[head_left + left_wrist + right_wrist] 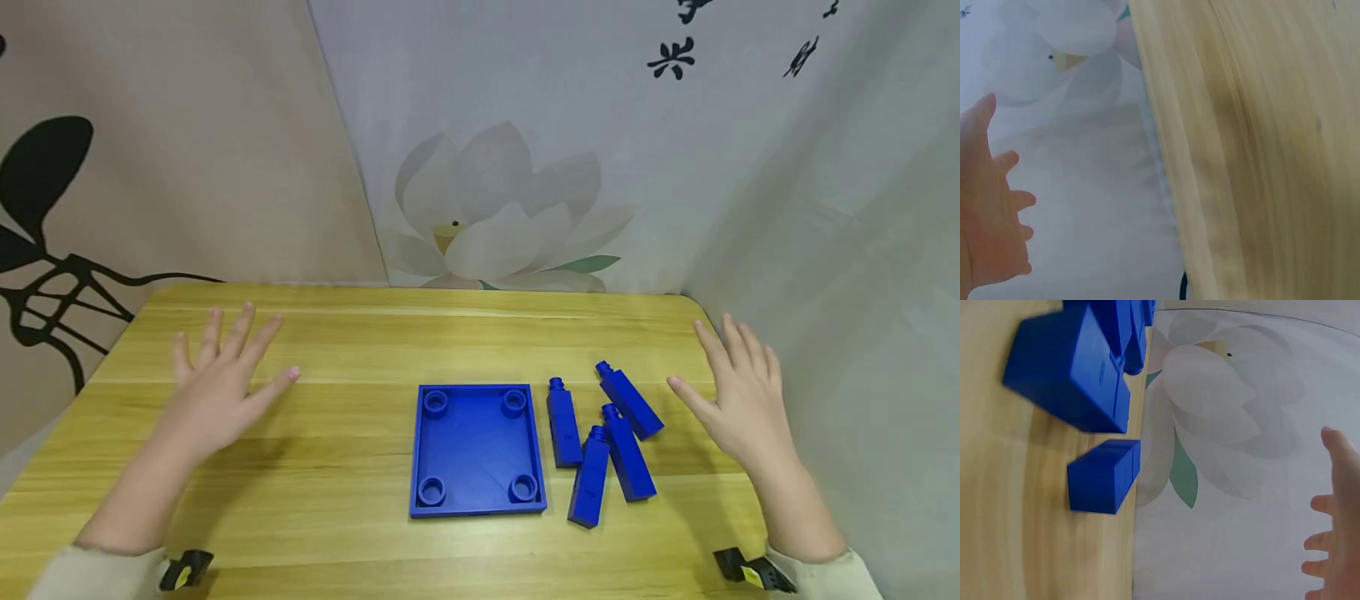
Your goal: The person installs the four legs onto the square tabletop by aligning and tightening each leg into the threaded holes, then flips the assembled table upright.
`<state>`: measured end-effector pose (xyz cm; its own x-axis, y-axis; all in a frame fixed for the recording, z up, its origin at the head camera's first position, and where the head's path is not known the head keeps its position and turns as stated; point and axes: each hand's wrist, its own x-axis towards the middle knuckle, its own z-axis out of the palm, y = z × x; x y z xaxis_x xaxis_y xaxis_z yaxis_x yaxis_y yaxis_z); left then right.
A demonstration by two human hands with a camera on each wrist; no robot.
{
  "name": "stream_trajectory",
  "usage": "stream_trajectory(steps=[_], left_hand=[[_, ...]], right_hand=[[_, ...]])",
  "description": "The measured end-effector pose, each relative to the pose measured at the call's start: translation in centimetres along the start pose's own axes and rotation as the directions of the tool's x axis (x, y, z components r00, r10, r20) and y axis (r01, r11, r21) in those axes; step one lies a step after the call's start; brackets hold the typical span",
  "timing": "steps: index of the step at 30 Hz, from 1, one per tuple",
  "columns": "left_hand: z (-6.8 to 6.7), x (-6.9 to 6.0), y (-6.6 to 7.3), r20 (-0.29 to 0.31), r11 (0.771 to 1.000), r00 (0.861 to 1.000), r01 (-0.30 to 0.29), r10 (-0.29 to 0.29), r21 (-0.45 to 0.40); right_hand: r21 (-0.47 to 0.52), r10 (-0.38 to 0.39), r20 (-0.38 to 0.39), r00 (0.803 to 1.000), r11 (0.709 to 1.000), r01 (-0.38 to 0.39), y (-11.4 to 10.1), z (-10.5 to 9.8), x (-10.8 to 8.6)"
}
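Observation:
A square blue tray-like panel [480,450] with a raised rim and a round socket in each corner lies on the table. Several blue square legs with threaded ends lie to its right, among them one leg [564,425] closest to the panel and another leg [632,402] at the back; the right wrist view shows a leg [1100,478] end-on. My left hand [217,392] is held above the table's left side, fingers spread, touching nothing. Over the right side my right hand [742,400] is likewise spread, nearest the legs and apart from them.
The wooden table [337,500] has its back edge against a printed cloth curtain [510,208] with a lotus flower. More cloth [862,250] hangs along the right side. Dark bands with small devices [187,570] sit at both wrists.

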<state>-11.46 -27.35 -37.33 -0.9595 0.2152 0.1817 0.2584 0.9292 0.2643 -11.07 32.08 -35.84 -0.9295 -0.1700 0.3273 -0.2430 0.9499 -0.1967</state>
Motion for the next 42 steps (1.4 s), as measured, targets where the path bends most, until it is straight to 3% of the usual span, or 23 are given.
stream_trajectory(steps=[9, 17, 26, 34, 37, 42], left_hand=[[1.6, -0.5, 2.2, -0.082, 0.989, 0.995, -0.064, 0.053, -0.132], [3.5, -0.8, 3.9, -0.120, 0.952, 0.989, -0.116, 0.085, -0.283], [5.7, -1.1, 5.4, -0.156, 0.878, 0.982, -0.163, 0.102, -0.451], [7.4, -1.2, 6.5, -0.121, 0.808, 0.988, -0.145, 0.091, -0.571], [8.1, -1.3, 7.0, -0.095, 0.783, 0.992, -0.126, 0.085, -0.609], [9.3, -1.4, 7.8, -0.055, 0.746, 0.993, -0.115, 0.105, -0.656]], right_hand=[[0.209, 0.055, -0.162, 0.985, 0.978, -0.020, -1.2, 0.4, -3.1], [0.348, 0.152, -0.241, 0.959, 0.936, -0.061, -2.2, 1.3, -5.4], [0.436, 0.266, -0.194, 0.944, 0.885, -0.160, -2.9, 2.8, -7.4], [0.428, 0.339, -0.141, 0.930, 0.868, -0.252, -3.3, 4.3, -8.7], [0.444, 0.384, -0.111, 0.917, 0.844, -0.300, -3.6, 4.9, -9.1], [0.512, 0.426, -0.112, 0.898, 0.799, -0.316, -4.0, 5.8, -9.9]])
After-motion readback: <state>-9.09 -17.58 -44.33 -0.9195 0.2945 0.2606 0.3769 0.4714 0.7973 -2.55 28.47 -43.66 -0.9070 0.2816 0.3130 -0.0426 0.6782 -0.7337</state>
